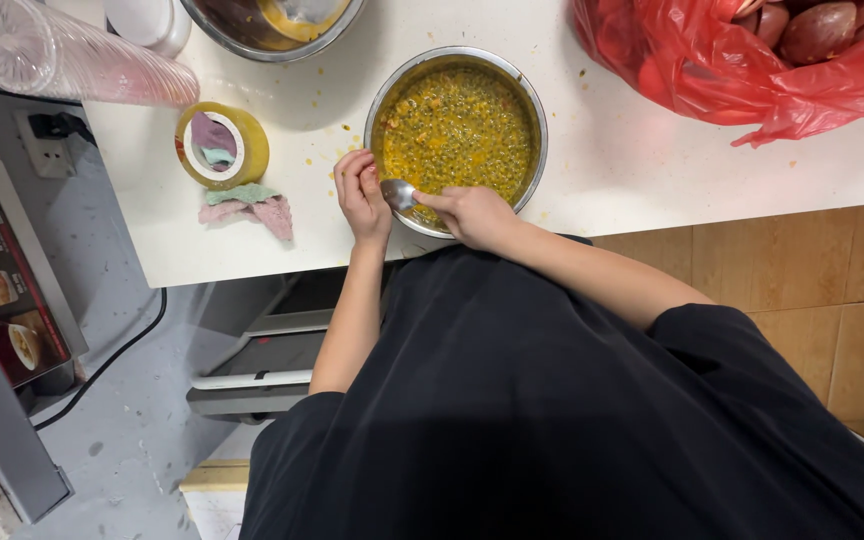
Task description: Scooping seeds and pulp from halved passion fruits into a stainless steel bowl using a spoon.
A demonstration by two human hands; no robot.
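Spoon (398, 193) pinched in right hand (472, 213) over bowl (530, 95) rim; left hand (360, 192) curled closed against bowl edge.

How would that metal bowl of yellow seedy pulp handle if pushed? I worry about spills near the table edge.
The metal bowl is nearly full, so probably heavy. Its wet pulp would likely slosh. It slightly overhangs the table edge, so it might tip.

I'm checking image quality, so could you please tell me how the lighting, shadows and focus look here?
Head view: even overhead light; the white counter is bright but not blown out; soft shadows beside the steel bowl and tape roll; a glint on the spoon; both hands sharp; straight edges bow slightly near the frame borders.
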